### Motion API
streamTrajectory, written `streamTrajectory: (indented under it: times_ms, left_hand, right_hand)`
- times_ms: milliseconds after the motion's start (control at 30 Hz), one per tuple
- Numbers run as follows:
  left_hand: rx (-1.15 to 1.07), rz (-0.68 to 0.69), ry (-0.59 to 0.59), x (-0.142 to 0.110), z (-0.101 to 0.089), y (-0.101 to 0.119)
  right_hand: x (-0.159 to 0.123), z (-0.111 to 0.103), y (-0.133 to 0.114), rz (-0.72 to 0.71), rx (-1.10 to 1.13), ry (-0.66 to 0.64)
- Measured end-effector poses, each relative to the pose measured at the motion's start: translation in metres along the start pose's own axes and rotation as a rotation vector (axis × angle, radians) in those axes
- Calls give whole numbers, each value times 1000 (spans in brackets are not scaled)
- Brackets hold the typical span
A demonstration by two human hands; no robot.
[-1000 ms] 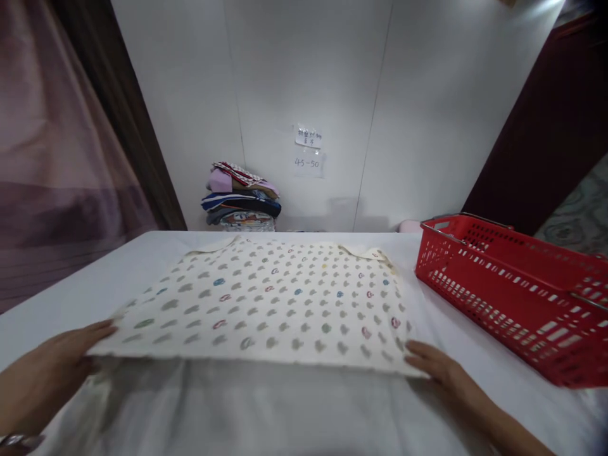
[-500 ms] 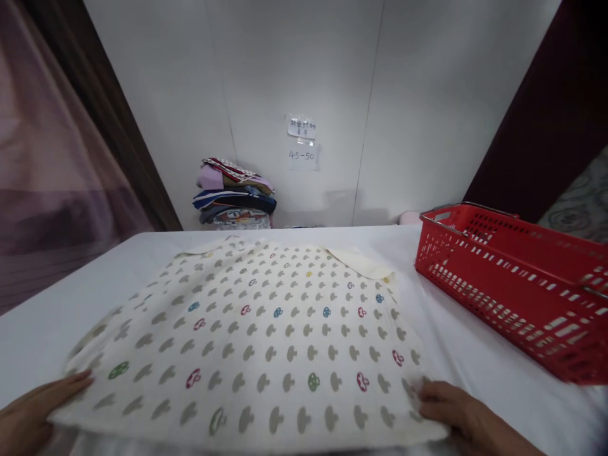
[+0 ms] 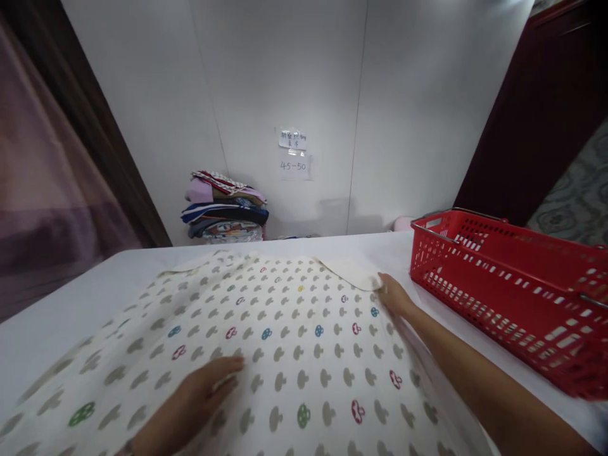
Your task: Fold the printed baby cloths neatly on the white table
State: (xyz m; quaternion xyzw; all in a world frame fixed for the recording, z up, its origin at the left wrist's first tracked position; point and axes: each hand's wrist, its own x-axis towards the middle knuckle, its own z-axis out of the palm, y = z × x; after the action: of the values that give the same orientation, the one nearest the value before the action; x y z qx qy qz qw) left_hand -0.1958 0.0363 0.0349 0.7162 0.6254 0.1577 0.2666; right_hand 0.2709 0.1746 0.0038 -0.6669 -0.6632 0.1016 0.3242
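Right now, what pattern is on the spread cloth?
The cloth is cream with rows of mushrooms, mostly grey; head view.

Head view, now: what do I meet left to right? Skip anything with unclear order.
Mauve sheer fabric curtain → left hand → white paper sign marked 45-50 → right hand, at the far right corner of the cream mushroom-print cloth → red perforated plastic basket.
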Motion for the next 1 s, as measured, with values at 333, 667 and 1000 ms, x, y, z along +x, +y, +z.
streamTrajectory:
  times_ms: [333, 667, 1000]
  left_hand:
    - [-893, -26, -290, 72, 63, 103]
    - [-1531, -393, -26, 87, 78, 109]
    - [-948, -231, 267, 103, 55, 64]
  right_hand:
    - [17, 18, -82, -87, 110, -219]
    - [46, 29, -53, 132, -165, -191]
    - [75, 36, -74, 214, -357, -211]
